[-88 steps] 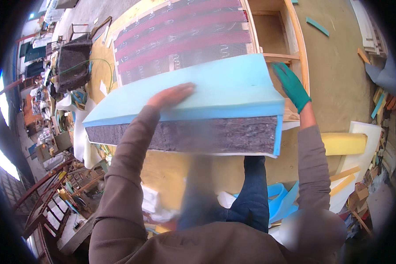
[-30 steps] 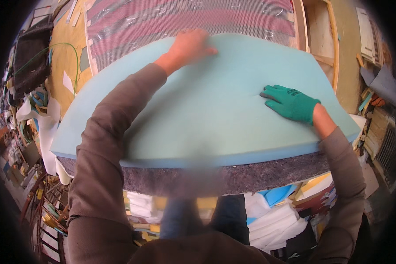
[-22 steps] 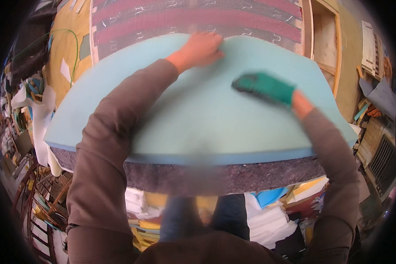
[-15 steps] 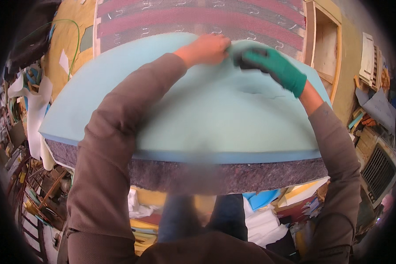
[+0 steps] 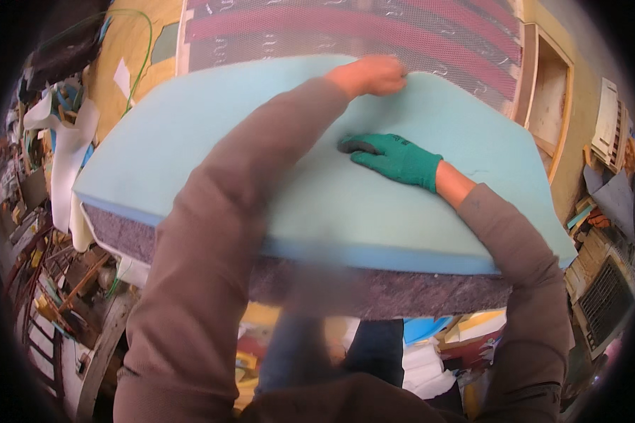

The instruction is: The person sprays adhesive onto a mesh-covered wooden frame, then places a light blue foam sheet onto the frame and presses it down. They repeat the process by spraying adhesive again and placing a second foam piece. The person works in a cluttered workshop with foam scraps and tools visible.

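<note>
A thick light-blue foam sheet (image 5: 212, 155) lies over a dark purplish felt-like pad (image 5: 402, 292). At the foam's far edge, my bare left hand (image 5: 377, 75) is closed with fingers curled, and the foam beneath it looks creased; its fingertips are partly hidden. My right hand (image 5: 395, 161), in a green glove with dark fingertips, rests on top of the foam near the middle, its thumb apart from the fingers and nothing in it. Beyond the foam stretches a mesh-covered panel (image 5: 282, 32) with dark red bands and wavy metal springs.
A wooden frame (image 5: 547, 92) with an open compartment stands at the right. White sheet material (image 5: 70, 162) hangs at the left beside cluttered scraps. A grilled appliance (image 5: 603, 303) sits at lower right. Below lie white cloth and foam scraps (image 5: 423, 370).
My right hand has moved from the far edge toward me and left, down onto the foam. My left hand stays at the far edge. The whole view has shifted slightly.
</note>
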`<state>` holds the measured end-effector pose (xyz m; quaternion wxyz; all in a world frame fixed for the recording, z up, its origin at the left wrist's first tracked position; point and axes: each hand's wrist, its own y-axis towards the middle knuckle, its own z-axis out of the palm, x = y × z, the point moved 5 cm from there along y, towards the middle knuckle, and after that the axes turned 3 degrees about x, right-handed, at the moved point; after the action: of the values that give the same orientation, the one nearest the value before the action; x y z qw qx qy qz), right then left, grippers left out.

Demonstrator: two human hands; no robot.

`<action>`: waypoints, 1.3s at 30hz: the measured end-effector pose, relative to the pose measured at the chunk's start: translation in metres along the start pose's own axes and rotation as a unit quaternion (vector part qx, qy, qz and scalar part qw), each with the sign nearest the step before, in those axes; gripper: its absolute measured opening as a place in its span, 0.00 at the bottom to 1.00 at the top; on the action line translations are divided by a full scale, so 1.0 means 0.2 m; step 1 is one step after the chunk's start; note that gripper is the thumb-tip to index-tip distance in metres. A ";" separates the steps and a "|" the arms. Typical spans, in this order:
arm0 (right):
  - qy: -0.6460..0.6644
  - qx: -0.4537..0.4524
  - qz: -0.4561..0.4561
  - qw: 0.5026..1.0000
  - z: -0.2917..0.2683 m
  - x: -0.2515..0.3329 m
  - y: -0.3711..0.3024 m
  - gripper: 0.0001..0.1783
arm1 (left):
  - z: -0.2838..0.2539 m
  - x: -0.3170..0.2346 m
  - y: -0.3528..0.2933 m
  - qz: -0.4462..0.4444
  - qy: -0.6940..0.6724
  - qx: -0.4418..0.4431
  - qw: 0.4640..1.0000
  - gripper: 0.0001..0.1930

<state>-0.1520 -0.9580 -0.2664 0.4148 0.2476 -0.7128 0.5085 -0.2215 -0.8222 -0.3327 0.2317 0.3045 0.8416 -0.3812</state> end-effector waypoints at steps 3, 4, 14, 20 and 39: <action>-0.009 0.002 -0.011 1.000 0.06 -0.10 0.02 0.27 | -0.04 0.00 -0.02 0.006 0.008 -0.056 0.998 0.23; -0.019 0.010 0.003 1.000 0.07 -0.12 0.01 0.27 | -0.04 0.00 -0.09 0.002 0.007 -0.052 0.999 0.23; 0.057 0.076 0.128 0.987 -0.15 -0.05 0.14 0.25 | -0.11 0.06 -1.44 0.018 -0.062 0.065 0.996 0.27; -0.009 -0.148 0.192 0.970 -0.43 -0.16 0.53 0.35 | -0.10 0.06 -1.48 -0.051 -0.057 0.070 0.995 0.25; -0.143 -0.224 0.039 0.963 -0.62 0.07 0.84 0.46 | -0.06 0.08 -1.45 -0.135 -0.092 0.100 0.981 0.26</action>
<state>-0.2469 -0.7804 -0.3246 0.3335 0.1909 -0.8692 0.3111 -0.4348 -0.9587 -0.1901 0.2230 0.1730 0.8077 -0.5177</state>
